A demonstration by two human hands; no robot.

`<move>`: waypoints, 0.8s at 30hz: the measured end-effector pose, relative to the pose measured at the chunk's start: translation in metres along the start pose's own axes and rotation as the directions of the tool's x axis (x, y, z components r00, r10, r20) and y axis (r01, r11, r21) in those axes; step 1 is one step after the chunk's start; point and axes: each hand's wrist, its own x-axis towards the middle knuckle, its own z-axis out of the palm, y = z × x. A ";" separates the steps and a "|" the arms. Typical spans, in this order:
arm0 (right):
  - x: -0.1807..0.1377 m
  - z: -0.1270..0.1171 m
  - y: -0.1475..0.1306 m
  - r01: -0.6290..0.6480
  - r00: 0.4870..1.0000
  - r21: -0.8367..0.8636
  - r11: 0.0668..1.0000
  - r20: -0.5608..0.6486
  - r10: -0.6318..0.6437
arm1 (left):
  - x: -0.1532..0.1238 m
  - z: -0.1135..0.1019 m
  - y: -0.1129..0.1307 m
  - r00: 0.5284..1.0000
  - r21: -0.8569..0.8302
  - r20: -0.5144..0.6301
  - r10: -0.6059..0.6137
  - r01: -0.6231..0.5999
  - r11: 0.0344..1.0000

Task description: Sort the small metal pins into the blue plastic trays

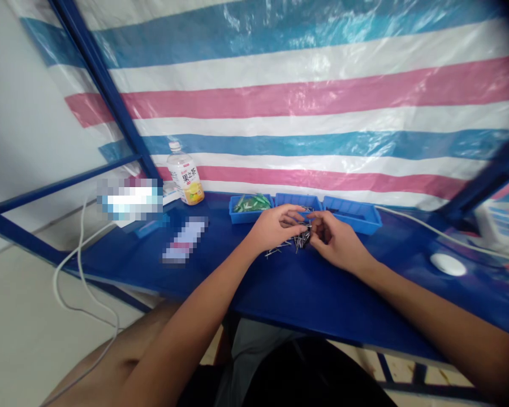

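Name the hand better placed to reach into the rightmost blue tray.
Probably the right hand: it is close in front of the rightmost blue tray, while the left hand is farther across, nearer the tray of green pieces.

Slim, silvery nail-like pieces lie crisscrossed in a loose heap beneath your fingers, several strays scattered just nearer you than your left thumb.

We saw a striped plastic sheet hanging across the far side, glossy with reflected light. At left, a blue post rose before a pale wall; near left, we saw pale floor below our blue tabletop.
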 end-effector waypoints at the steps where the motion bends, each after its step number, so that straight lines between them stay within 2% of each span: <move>1: 0.000 -0.001 0.000 0.001 1.000 -0.008 1.000 -0.018 -0.001 | 0.000 0.000 0.001 1.000 0.028 -0.010 -0.011 0.011 1.000; 4: 0.000 -0.004 0.002 -0.002 0.996 -0.071 0.997 -0.091 -0.005 | -0.001 -0.001 0.001 0.993 0.062 0.041 -0.106 0.104 0.993; 7: -0.001 -0.005 0.002 0.037 0.994 -0.161 0.986 -0.094 -0.053 | -0.001 -0.001 -0.004 0.976 0.033 0.111 -0.187 0.185 0.982; 10: -0.002 -0.004 0.002 0.103 0.992 -0.184 0.978 -0.049 -0.114 | 0.001 0.000 -0.011 0.977 -0.045 0.136 -0.161 0.169 0.985; 13: -0.002 -0.003 -0.001 0.116 0.992 -0.160 0.980 -0.033 -0.123 | 0.002 0.000 -0.015 0.986 -0.084 0.120 -0.119 0.130 0.988; 18: -0.002 -0.002 -0.004 0.135 0.991 -0.110 0.985 -0.006 -0.136 | 0.003 -0.003 -0.014 0.996 -0.080 0.062 -0.061 0.066 0.995; 24: -0.001 -0.004 -0.006 0.153 0.988 -0.063 0.986 0.019 -0.152 | 0.003 -0.005 -0.010 0.998 -0.043 -0.001 -0.069 0.069 0.997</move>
